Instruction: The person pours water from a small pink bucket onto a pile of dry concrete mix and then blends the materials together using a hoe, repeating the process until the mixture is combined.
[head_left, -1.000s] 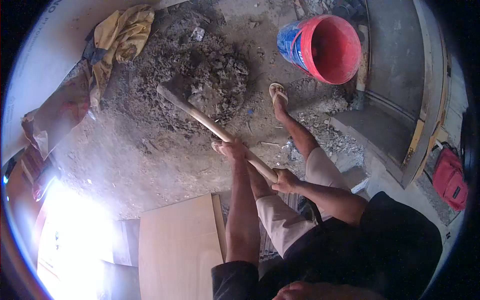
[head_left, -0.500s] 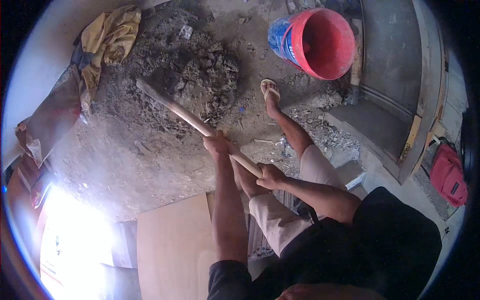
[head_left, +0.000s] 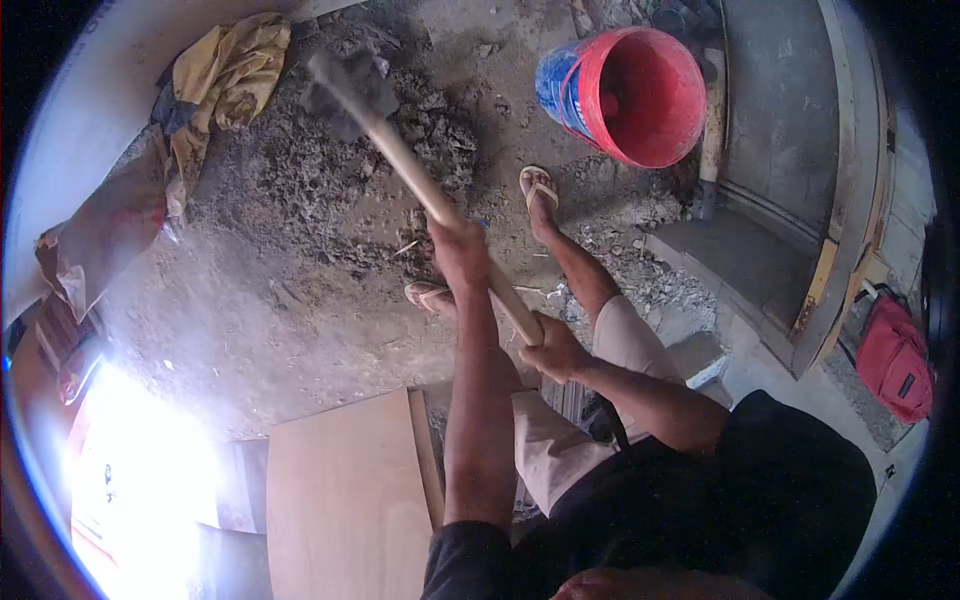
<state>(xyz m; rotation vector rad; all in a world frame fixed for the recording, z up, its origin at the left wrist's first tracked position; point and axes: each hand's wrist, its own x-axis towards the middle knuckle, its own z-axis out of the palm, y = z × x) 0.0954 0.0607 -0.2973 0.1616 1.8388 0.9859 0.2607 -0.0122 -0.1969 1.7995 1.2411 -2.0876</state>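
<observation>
A hoe (head_left: 410, 165) with a long pale wooden handle slants across the middle of the view. Its dark, slightly blurred blade is up over a pile of loose grey, clumpy mortar or soil (head_left: 340, 200). My left hand (head_left: 460, 258) is wrapped round the handle about midway. Lower down, my right hand (head_left: 556, 350) grips it near its butt end. Both hands are closed. My feet, in light flip-flops (head_left: 540, 185), stand on the dirt floor close to the pile.
A red and blue bucket (head_left: 640, 100) lies tilted, its mouth facing me. Crumpled tan cloth (head_left: 235, 70) lies at the upper left. A wooden board (head_left: 350, 490) is below, a concrete step (head_left: 740, 250) at right, and a red backpack (head_left: 895, 355) beyond it.
The hoe has swung up and its blade has lifted away from the pile. Both hands have shifted slightly right, my left hand higher. My left foot now shows beside the handle.
</observation>
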